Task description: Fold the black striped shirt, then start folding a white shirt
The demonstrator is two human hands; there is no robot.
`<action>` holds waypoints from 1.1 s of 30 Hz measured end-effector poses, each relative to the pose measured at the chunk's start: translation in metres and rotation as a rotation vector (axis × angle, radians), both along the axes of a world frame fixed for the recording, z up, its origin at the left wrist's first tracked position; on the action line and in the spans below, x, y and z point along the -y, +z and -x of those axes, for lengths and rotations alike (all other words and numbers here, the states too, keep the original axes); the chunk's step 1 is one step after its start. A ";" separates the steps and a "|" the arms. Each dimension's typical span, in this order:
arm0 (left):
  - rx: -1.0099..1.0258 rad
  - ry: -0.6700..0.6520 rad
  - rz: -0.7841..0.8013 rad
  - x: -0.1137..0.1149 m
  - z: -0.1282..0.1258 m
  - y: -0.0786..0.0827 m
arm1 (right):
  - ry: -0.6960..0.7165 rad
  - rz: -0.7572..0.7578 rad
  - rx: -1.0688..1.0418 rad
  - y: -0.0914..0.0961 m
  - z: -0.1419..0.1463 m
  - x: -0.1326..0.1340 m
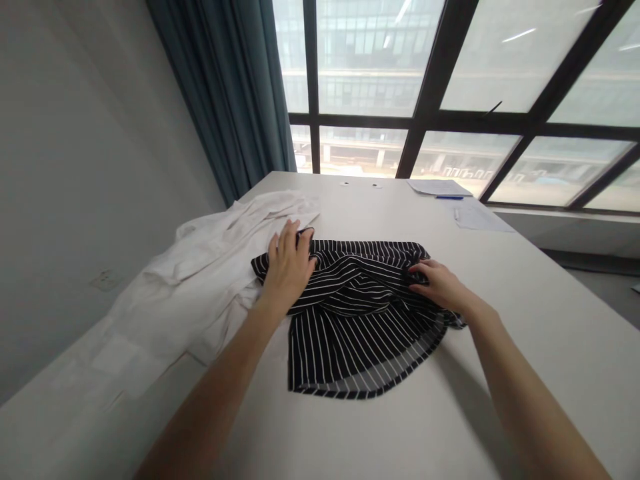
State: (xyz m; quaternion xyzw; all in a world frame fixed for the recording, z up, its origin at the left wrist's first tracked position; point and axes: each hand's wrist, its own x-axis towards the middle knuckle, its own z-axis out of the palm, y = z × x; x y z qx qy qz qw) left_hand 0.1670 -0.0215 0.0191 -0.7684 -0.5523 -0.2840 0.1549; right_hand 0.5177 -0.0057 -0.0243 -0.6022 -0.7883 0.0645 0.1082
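Note:
A black garment with white stripes [350,333] lies bunched on the white table, its upper part folded over in twisted layers. The curved hem spreads towards me, and part of its inner side shows. My left hand [290,263] is at the garment's left end, fingers bent over it, with a bit of dark cloth caught between thumb and forefinger. At the right end, my right hand [440,287] pinches the folded cloth between thumb and fingers. Both fingertips are partly hidden in the fabric.
A large rumpled white cloth [175,293] covers the left side of the table [370,440]. Papers [440,188] and a blue pen [449,197] lie at the far right, near a clear plastic sheet [483,219]. Behind are a blue curtain [235,87] and windows.

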 end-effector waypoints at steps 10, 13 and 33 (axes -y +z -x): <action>-0.343 -0.416 0.549 0.010 -0.017 -0.035 | 0.372 0.119 0.000 -0.006 0.070 0.021; -0.337 -0.383 0.588 0.009 -0.012 -0.039 | 0.401 0.133 -0.014 -0.005 0.067 0.022; 0.621 -0.380 0.619 -0.012 0.006 -0.002 | 0.493 0.260 -0.451 0.012 0.089 0.033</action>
